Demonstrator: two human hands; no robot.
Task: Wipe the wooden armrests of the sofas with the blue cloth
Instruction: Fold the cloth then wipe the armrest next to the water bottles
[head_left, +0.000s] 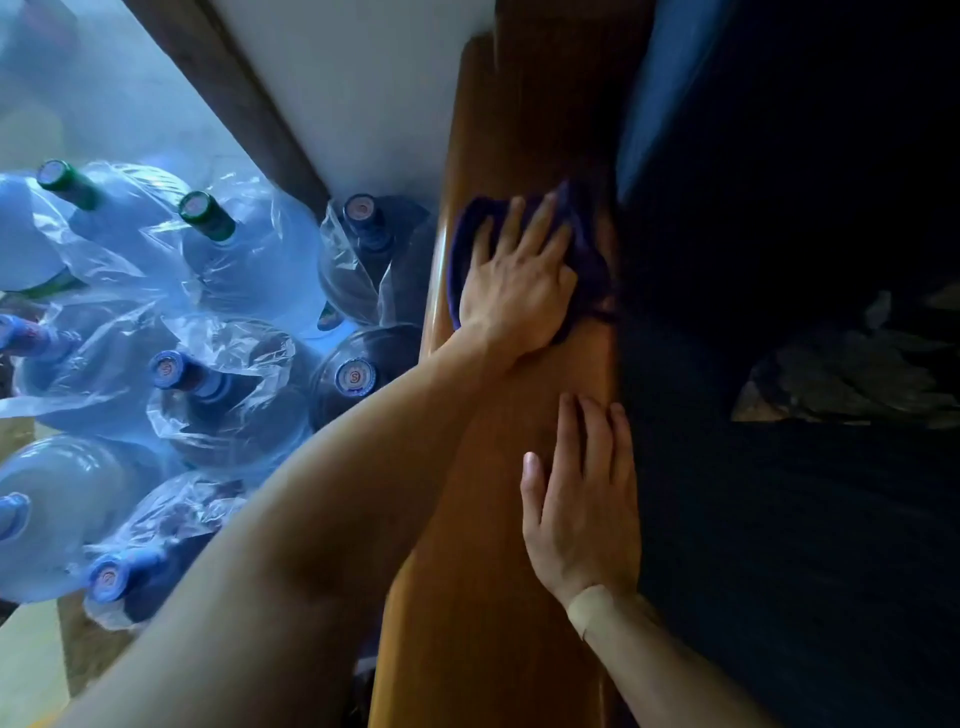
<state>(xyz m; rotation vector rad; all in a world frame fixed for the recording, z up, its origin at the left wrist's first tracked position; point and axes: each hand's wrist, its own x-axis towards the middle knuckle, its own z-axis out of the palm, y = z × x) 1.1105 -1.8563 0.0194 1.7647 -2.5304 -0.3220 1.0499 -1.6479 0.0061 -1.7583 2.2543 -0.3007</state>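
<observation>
The left hand (519, 283) lies flat with straight fingers on the blue cloth (582, 260), pressing it onto the wooden armrest (493, 597). The right hand (582, 499) rests flat on the same armrest, nearer, holding nothing. Big water bottles (171, 291) stand beside the sofa (779, 208).

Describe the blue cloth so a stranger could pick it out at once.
Find the long wooden armrest running up the middle, beside the dark sofa seat. Partway up it, the left hand presses flat on the blue cloth. It is the only soft, crumpled dark-blue thing on the wood; the right hand lies on bare wood.
</observation>
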